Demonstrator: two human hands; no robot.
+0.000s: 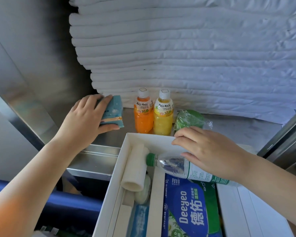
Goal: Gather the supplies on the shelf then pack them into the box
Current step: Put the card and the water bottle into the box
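Water bottle (171,165) flat crosswise in box (112,178), cap (150,159) leftward

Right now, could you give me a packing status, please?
Left hand grips tissue pack. Right hand holds water bottle in box. Two juices wait on shelf. Nothing blocks.

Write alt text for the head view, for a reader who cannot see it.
A person's left hand grips a blue packet at a steel shelf while the right hand holds a water bottle in a white box. Two juice bottles stand behind the box.
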